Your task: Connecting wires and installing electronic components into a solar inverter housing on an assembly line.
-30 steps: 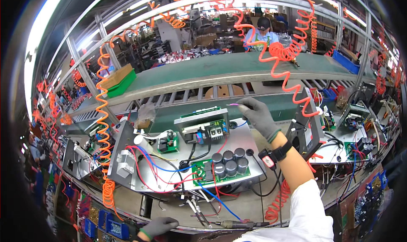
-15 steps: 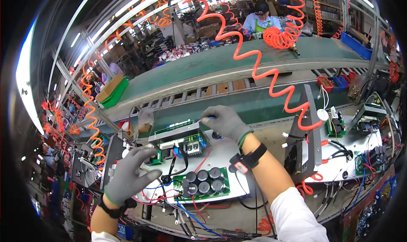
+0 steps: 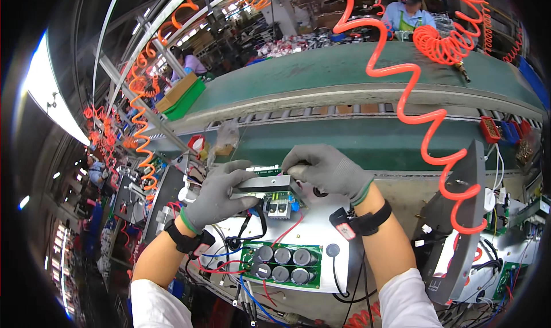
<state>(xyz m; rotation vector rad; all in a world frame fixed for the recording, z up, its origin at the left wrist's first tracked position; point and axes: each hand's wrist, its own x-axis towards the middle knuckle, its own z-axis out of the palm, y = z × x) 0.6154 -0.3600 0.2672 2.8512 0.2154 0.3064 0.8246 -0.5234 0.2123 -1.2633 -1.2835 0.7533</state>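
Circuit module stands beyond capacitor board. Left hand, beyond-left of board, surrounds module end; clamped or not, cannot tell. Right hand, beyond-right of board, fingertips together, contents hidden. Module probably stiff, rather heavy, parts fragile; best hold metal bracket.

Left hand and right hand are gloved in plain grey, edged green; straps black, sleeves white. The bracket is grey, the plate silvery, the board green — its capacitors dark-sided, grey-topped. Wires run red, blue, black, white. The hose is bright orange-red, belts dull green, crate brighter green — bins red and blue.
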